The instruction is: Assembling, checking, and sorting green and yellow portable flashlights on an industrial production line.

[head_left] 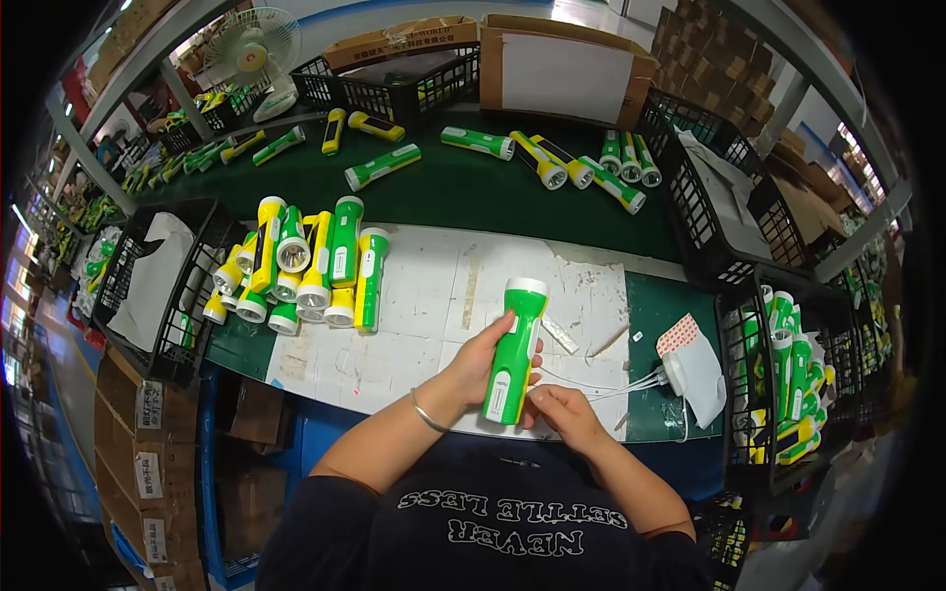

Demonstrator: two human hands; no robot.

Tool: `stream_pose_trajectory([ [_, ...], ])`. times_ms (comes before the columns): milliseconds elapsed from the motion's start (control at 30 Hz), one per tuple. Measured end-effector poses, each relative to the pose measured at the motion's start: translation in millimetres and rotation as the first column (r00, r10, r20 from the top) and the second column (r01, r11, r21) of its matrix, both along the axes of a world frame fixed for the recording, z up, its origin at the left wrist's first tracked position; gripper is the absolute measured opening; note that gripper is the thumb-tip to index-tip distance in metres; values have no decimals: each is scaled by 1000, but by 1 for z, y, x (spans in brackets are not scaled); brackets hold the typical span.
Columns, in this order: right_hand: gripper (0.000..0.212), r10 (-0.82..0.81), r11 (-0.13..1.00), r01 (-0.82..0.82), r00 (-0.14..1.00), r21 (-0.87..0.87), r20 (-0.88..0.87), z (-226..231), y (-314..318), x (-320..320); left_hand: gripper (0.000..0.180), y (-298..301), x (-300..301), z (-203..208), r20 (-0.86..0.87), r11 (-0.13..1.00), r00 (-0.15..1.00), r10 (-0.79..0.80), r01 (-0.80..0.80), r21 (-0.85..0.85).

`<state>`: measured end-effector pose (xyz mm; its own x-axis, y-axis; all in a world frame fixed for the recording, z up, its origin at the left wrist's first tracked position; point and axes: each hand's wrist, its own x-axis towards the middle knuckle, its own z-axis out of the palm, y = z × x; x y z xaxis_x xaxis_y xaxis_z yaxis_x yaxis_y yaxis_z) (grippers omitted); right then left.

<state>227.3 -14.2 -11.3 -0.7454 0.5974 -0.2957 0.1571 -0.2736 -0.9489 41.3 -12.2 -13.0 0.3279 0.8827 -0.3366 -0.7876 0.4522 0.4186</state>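
A green flashlight with a white head and yellow side [514, 345] is upright in my left hand [480, 362], the fingers wrapped round its body. A steel bangle [428, 412] circles my left wrist. At the flashlight's lower right side, my right hand [567, 414] is closed in a pinch. Thin white cables [616, 392] run from the right toward those fingers, which partly hide the end and the contact with the flashlight. The cables lead to a white plug block [675, 372] beside a white sheet with a red-patterned patch [695, 369].
A pile of green and yellow flashlights [296, 261] lies on the white board [424, 295] at left. Black crates stand at left [187, 325] and right [739, 374]. Beyond runs a dark green belt [434, 202] with scattered flashlights; a carton [557, 74] and a fan [251, 59] are behind.
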Motion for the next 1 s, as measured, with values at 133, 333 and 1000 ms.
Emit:
stream_pose_trajectory([
  [133,30,-93,995,92,995,-34,-31,2,1,8,46,-6,3,-7,-167,999,985,-33,39,29],
  [333,26,-188,972,191,981,137,-38,1,5,12,46,-8,3,2,-240,998,971,-26,11,-65],
  [1000,30,-404,775,324,914,542,32,27,55,7,45,-33,27,0,-437,985,895,-92,146,90],
])
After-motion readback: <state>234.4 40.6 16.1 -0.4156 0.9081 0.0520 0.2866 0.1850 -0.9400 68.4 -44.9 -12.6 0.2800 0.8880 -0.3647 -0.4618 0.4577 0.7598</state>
